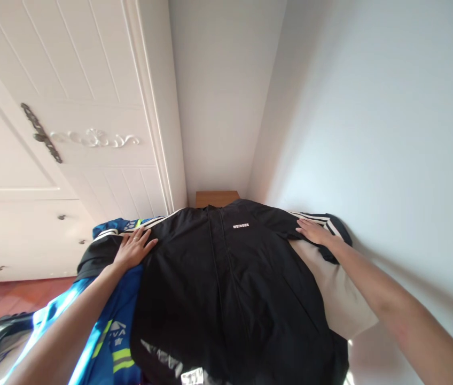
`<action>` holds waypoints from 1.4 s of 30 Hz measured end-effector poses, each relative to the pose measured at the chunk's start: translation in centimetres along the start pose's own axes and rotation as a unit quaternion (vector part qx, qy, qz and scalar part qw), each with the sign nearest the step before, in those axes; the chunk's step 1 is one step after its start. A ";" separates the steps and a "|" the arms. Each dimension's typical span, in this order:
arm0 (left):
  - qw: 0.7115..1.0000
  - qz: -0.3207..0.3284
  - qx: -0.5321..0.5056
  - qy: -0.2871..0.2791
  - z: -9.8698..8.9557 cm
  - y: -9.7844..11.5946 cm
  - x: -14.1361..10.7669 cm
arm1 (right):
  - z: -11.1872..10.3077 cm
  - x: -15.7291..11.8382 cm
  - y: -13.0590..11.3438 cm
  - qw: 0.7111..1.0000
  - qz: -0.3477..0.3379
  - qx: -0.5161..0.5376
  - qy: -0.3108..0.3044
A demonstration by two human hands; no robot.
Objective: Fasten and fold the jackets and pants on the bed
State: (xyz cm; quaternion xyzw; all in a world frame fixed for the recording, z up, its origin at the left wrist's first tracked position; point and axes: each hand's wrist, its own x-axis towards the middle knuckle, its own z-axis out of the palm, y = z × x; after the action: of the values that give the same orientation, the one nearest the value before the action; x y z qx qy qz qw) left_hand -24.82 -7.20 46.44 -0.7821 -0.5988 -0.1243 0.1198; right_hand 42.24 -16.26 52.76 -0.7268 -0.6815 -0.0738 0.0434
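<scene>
A black jacket (pixel 226 289) with white stripes along its sleeves and white lettering on the chest lies spread out, front side up. My left hand (pixel 135 249) rests on its left-side sleeve near the shoulder, fingers spread, a ring on one finger. On the opposite sleeve lies my right hand (pixel 315 232), flat with fingers stretched out. That sleeve is bent near its end. Under the jacket's left side shows a blue garment (pixel 120 326) with yellow-green and grey bands. A white label (pixel 192 376) sits near the jacket's bottom hem.
White cabinet doors (pixel 102 187) with a dark metal handle (pixel 41 133) rise at the left. A pale wall (pixel 387 133) bounds the right. Beyond the collar is a brown wooden piece (pixel 217 199). Beige fabric (pixel 330 289) lies under the right sleeve; reddish floor (pixel 18 299) shows at the left.
</scene>
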 end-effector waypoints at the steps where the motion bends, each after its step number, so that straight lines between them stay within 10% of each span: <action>1: 1.000 -0.004 -0.003 -0.010 -0.1 0.1 0.0 | -0.1 0.0 0.2 1.000 0.003 0.004 0.001; 6: 0.999 -0.024 -0.015 -0.040 -1.5 1.0 0.2 | -1.2 -0.8 -2.0 0.999 -0.028 0.021 0.024; 12: 0.999 0.010 -0.030 -0.010 -4.2 5.3 2.6 | -2.3 -2.0 -11.5 0.970 -0.197 0.110 0.087; 22: 0.994 0.068 -0.087 -0.024 -0.4 13.5 8.1 | 0.7 8.9 -28.9 0.970 -0.181 0.139 0.087; 28: 0.993 0.059 -0.098 -0.043 3.7 13.2 6.8 | 7.3 8.7 -28.9 0.969 -0.212 0.125 0.014; 36: 0.992 0.056 -0.107 0.034 1.8 11.6 9.6 | 5.0 11.1 -23.6 0.980 -0.175 0.073 0.064; 42: 0.994 0.045 -0.099 -0.012 4.7 11.0 9.7 | 7.2 11.0 -21.8 0.996 -0.078 0.031 0.014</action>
State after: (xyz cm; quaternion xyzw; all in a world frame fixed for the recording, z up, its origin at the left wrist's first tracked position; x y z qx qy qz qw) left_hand -11.49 0.44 44.86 -0.8176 -0.5494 -0.1679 0.0396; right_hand 21.49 -2.78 46.72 -0.6686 -0.7375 -0.0656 0.0699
